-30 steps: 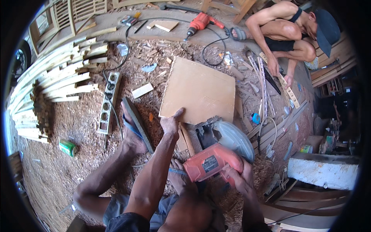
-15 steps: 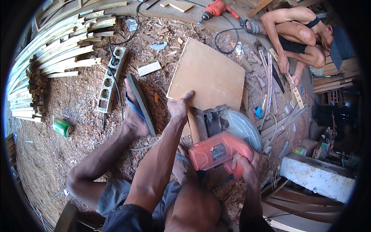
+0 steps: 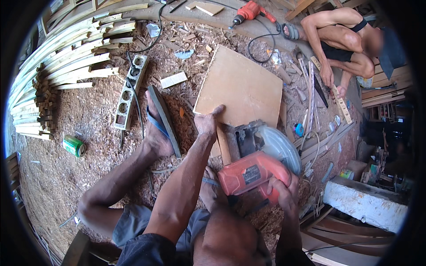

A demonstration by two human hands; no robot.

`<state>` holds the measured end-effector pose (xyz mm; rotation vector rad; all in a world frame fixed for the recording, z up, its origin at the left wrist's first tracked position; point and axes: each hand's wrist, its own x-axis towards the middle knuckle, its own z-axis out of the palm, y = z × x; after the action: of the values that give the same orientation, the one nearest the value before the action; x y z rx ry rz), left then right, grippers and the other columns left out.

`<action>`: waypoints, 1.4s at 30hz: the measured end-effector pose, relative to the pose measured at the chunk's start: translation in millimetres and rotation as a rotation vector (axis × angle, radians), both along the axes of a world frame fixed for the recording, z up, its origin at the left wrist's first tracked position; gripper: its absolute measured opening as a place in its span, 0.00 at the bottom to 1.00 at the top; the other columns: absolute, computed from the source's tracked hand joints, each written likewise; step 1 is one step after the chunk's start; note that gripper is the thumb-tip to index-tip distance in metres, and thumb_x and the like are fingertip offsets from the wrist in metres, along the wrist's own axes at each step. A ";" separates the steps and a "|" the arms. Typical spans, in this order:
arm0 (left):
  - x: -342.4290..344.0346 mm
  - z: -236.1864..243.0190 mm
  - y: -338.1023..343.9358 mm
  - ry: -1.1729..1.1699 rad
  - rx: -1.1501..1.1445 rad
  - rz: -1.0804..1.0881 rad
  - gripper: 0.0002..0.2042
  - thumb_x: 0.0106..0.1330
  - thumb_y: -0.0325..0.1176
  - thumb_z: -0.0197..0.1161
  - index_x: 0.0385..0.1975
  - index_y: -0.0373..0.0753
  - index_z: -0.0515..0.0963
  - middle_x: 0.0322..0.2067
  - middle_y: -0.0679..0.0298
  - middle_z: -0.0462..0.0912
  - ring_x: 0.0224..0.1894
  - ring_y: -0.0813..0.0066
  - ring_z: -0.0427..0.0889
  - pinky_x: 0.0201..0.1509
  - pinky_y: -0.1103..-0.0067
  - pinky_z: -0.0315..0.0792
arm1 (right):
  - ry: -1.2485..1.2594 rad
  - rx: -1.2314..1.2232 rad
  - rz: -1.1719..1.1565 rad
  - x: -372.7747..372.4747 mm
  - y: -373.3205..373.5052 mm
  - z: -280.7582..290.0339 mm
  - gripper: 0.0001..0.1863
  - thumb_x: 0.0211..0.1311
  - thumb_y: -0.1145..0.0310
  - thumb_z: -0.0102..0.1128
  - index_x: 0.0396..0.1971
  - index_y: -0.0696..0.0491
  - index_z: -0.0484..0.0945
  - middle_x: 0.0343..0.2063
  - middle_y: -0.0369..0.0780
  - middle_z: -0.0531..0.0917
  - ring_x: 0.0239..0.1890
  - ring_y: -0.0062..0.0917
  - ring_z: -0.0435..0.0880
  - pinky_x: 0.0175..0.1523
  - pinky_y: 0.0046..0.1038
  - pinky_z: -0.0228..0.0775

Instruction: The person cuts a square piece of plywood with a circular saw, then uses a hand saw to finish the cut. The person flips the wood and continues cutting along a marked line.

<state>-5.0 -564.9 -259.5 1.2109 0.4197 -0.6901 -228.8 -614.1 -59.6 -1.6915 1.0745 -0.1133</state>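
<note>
A flat tan wooden board (image 3: 242,84) lies in front of me, tilted in view. My left hand (image 3: 207,122) grips its near left edge, the thumb lying on top and the other fingers hidden beneath. My right hand (image 3: 285,191) is wrapped round the rear handle of a red circular saw (image 3: 242,175). The saw's grey blade guard (image 3: 280,148) and metal base plate (image 3: 248,139) are beside the board's near right edge; whether the blade touches the wood cannot be seen. Under the board, next to the saw, is a length of wood (image 3: 223,146).
Sawdust and offcuts cover the ground. A power strip (image 3: 131,95) with cables and a green can (image 3: 73,146) lie left, beyond them stacked wood strips (image 3: 66,57). A red drill (image 3: 249,13) is at the back. A co-worker (image 3: 341,44) squats at right holding a perforated strip (image 3: 339,104).
The view has shifted very slightly, so everything sits a little further right. Both hands keep their hold on the board and the saw, with no other clear movement.
</note>
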 end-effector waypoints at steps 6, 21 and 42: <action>-0.5 -1.5 0.7 0.046 -0.009 -0.016 0.24 0.51 0.31 0.77 0.49 0.34 0.78 0.43 0.62 0.84 0.42 0.71 0.81 0.43 0.74 0.74 | 0.011 0.019 -0.001 -0.9 -1.5 -1.6 0.10 0.48 0.71 0.59 0.30 0.61 0.78 0.17 0.37 0.78 0.21 0.21 0.76 0.31 0.25 0.69; -0.5 -4.7 -0.9 0.026 -0.037 0.034 0.25 0.52 0.29 0.76 0.51 0.31 0.76 0.44 0.59 0.84 0.42 0.69 0.81 0.48 0.75 0.75 | 0.056 -0.022 0.046 5.9 -6.7 1.8 0.09 0.45 0.70 0.60 0.25 0.60 0.78 0.20 0.38 0.79 0.24 0.24 0.76 0.35 0.27 0.70; -0.9 -5.6 -0.9 -0.020 -0.028 0.014 0.25 0.53 0.28 0.75 0.52 0.33 0.76 0.46 0.60 0.83 0.45 0.70 0.81 0.53 0.74 0.73 | -0.013 -0.001 0.030 19.4 -9.3 -1.2 0.09 0.53 0.70 0.61 0.30 0.61 0.79 0.14 0.36 0.78 0.17 0.19 0.76 0.26 0.26 0.70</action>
<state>-5.9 -565.8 -265.1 1.1861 0.4002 -0.6700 -209.4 -623.3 -60.9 -1.7051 1.0388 -0.1052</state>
